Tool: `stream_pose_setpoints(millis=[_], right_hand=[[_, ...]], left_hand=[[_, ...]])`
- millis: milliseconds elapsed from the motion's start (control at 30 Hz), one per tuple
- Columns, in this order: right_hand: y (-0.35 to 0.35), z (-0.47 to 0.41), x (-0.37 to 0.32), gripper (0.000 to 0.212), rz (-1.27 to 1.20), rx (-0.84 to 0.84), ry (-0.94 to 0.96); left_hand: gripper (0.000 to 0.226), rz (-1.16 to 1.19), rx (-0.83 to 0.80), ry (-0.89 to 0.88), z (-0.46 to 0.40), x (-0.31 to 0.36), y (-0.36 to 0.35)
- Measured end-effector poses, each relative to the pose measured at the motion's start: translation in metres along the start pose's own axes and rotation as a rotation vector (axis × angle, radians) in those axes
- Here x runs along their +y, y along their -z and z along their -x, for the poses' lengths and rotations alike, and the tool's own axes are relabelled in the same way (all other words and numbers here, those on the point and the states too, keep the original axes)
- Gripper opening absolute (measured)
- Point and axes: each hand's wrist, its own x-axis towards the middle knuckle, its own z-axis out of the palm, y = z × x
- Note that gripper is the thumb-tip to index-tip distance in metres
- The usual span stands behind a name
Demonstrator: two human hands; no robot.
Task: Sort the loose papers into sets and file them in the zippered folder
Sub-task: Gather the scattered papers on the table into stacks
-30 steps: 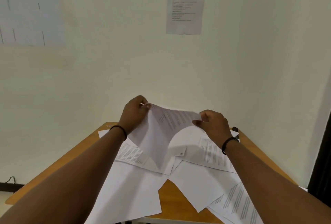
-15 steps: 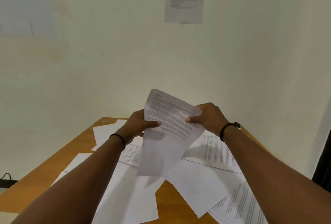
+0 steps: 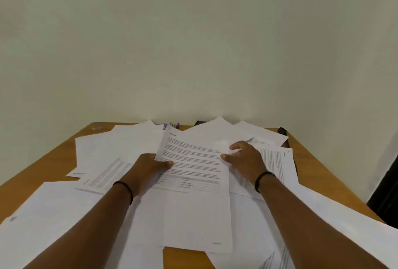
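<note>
- The worktop shows bare wood at its left edge; loose papers overlap across most of the rest.
- The left hand grips the left edge of a printed sheet, thumb on top of the text, fingers under it.
- That sheet lies face up in the middle, over other pages, its near end close to the worktop's front edge.
- The right hand rests on the sheet's right edge with fingers relaxed and spread, pinching nothing as far as can be seen.
- More papers fan out under and beyond the right hand; pens lie by the wall.
- A dark object shows at the far right corner; whether it is the folder cannot be told.
- Judged step: sorting, with one page being read or placed to begin a set; nothing looks filed yet.
- The next move likely calls for finding matching pages and squaring them onto this sheet without sliding the pile off the worktop.
</note>
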Motion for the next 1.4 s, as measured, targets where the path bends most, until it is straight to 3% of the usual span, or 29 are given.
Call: stream_pose_setpoints(millis=[67, 200, 300, 400, 567, 700, 1000, 1167, 1267, 1400], right_hand=[[-0.012, 0.007, 0.013, 0.038, -0.027, 0.003, -0.033], [-0.026, 0.018, 0.023, 0.005, 0.041, 0.172, 0.021], [-0.025, 0.018, 0.025, 0.014, 0.122, 0.303, 0.091], [-0.012, 0.01, 0.031, 0.006, 0.277, 0.409, 0.11], [0.005, 0.0, 0.042, 0.063, 0.641, 0.487, -0.13], [0.017, -0.002, 0.053, 0.091, 0.688, 0.491, -0.407], [0.022, -0.004, 0.06, 0.099, 0.629, 0.53, -0.432], [0.025, -0.002, 0.059, 0.093, 0.599, 0.572, -0.45], [0.026, -0.001, 0.055, 0.066, 0.589, 0.714, -0.365], [0.026, 0.0, 0.046, 0.036, 0.478, 0.878, -0.101]], left_hand=[[0.029, -0.012, 0.038, -0.002, -0.005, -0.005, 0.001], [0.028, -0.169, 0.131, -0.045, -0.009, -0.021, 0.003], [0.007, -0.336, 0.243, -0.115, -0.011, -0.027, -0.001], [0.006, -0.454, 0.279, -0.159, -0.019, -0.03, -0.001], [0.008, -0.551, 0.309, -0.182, -0.023, -0.029, 0.001], [0.013, -0.608, 0.285, -0.217, -0.022, -0.03, 0.001], [0.012, -0.662, 0.273, -0.251, -0.02, -0.03, -0.004], [0.012, -0.695, 0.282, -0.257, -0.019, -0.03, -0.009], [0.005, -0.703, 0.292, -0.249, -0.017, -0.028, -0.013], [0.007, -0.683, 0.297, -0.237, -0.016, -0.028, -0.015]])
